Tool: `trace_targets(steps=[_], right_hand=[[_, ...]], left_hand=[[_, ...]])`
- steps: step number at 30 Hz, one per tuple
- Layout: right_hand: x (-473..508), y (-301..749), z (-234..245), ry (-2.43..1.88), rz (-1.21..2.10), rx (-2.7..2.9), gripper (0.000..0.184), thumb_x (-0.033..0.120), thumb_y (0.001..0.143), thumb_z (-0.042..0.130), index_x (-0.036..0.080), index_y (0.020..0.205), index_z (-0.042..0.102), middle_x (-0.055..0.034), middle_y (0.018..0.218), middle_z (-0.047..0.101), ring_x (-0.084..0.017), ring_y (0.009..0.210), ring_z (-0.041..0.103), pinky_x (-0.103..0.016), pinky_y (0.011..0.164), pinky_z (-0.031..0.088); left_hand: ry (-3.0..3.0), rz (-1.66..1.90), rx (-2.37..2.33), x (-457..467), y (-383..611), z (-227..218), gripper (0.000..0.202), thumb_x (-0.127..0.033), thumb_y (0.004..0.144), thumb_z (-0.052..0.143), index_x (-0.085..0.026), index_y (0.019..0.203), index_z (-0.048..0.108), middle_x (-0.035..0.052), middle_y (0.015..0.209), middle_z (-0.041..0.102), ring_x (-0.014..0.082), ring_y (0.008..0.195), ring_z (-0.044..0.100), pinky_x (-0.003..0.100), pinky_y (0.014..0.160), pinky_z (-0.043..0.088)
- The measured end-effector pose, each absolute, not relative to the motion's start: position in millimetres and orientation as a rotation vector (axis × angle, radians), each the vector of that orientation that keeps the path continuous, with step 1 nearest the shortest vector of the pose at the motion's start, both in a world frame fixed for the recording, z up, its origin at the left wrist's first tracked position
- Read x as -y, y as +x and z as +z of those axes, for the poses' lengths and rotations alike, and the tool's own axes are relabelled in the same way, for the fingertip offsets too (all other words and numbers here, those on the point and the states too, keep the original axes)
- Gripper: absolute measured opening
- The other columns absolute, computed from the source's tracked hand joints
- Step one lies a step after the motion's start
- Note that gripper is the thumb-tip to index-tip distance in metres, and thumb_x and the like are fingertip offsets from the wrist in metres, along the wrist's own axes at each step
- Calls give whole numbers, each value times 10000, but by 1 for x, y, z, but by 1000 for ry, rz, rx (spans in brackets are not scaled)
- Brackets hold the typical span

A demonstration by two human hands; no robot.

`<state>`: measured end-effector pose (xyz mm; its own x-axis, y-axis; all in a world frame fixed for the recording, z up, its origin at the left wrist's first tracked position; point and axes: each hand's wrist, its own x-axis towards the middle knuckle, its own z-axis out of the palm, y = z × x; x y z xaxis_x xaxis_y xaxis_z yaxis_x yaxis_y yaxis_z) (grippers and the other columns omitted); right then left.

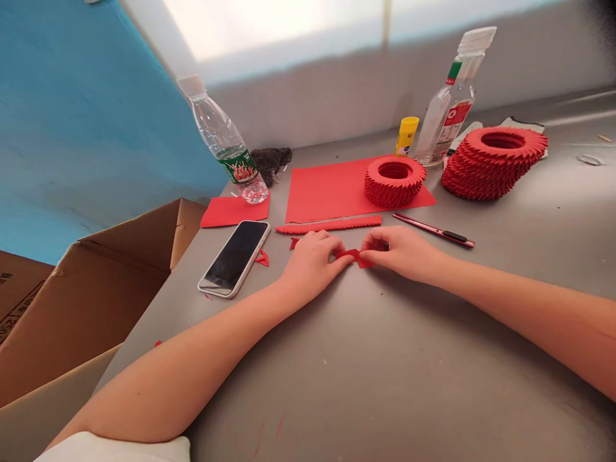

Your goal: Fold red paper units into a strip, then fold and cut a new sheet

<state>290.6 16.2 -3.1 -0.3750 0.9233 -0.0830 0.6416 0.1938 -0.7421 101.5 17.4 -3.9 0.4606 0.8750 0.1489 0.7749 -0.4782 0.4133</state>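
Between my two hands is a small folded piece of red paper (355, 255), just above the grey table. My left hand (317, 256) pinches its left end with thumb and forefinger. The other end sits in the pinch of my right hand (397, 251). Just beyond my fingers lies a long row of folded red paper pieces (332, 224). A red paper scrap (262, 258) lies left of my left hand, beside the phone. Past my right hand rests a pink and black utility knife (433, 230).
A white-cased phone (234, 258), a plastic bottle (226, 144), red sheets (327, 189), a small folded-paper ring (393, 183), a yellow glue stick (407, 136), a glass bottle (447, 106) and a tall ring stack (493, 163) stand around. An open cardboard box (91, 289) is left of the table.
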Motion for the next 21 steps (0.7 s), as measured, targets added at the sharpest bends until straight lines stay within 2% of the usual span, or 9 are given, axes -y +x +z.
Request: trace_targets(steps=[4,9,13,17,21], right_hand=[[-18,292,-9,-1407,870,2165,71,273,774,504,225,826,511,38,669,618,-121,614,525,-234,541,361],[-22,292,-15,-1313,433,2441,82,262,808,488,213,787,551,-16,740,584,-158,721,508,-253,593,344],[-20,292,-14,-1300,428,2477,128,279,835,465,205,836,570,-32,776,589,-170,759,515,-264,629,358],[-18,293,-12,-1287,425,2493,211,384,806,521,193,877,576,-45,805,588,-185,773,515,-282,645,371],[-21,295,-11,-1257,465,2509,236,407,794,539,195,879,602,-36,793,593,-185,787,519,-279,653,373]], left_hand=[[2383,516,-1413,-18,101,-4,216,-374,815,529,-196,697,562,-20,730,608,159,721,507,275,641,378],[2508,521,-1446,-19,100,-5,144,-318,801,556,-191,735,569,-5,762,616,167,736,509,279,654,376],[2653,528,-1422,-18,100,-6,135,-302,813,549,-180,771,588,18,787,621,180,779,516,300,700,388],[2765,522,-1378,-17,100,-7,141,-289,829,532,-171,808,606,33,793,634,190,793,527,313,723,398],[2861,520,-1233,-18,100,-9,184,-271,866,479,-168,817,623,31,785,661,181,785,561,310,731,404]])
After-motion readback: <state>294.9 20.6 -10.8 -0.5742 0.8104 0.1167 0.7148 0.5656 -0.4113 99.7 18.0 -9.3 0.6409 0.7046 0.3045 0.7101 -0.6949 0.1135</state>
